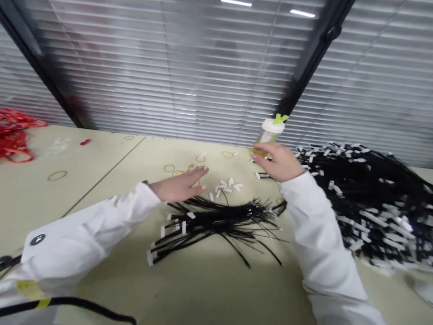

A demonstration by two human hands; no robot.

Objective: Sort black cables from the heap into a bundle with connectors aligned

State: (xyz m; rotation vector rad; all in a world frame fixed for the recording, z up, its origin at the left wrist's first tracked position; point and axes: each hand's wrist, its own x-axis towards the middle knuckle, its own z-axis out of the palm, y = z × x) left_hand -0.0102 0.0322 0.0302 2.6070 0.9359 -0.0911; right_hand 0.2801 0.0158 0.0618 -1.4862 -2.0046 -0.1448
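**Plainly, two bare hands flank a small wire bundle (216, 221)**

From where I stand, red cords (13, 137) lie heaped well to the left of the bundle, on the tabletop (203, 293). Just off its upper left, the left hand (179, 185) is extended, its fingers released and holding nothing I can see. Yellowish rings (57, 171) are scattered beyond and left of the bundle, likely loose for easy picking. The bundle's white-tipped ends mostly face left, probably lined up for order. White pieces (223, 185) sit just past its middle. Beyond its right end, the right hand (280, 163) is at the base of a white-lidded jar (269, 136); I can't tell whether its fingers grip it or merely pass in front. Right of the bundle spreads a larger heap of black wires (358, 185), perhaps put there for reach.
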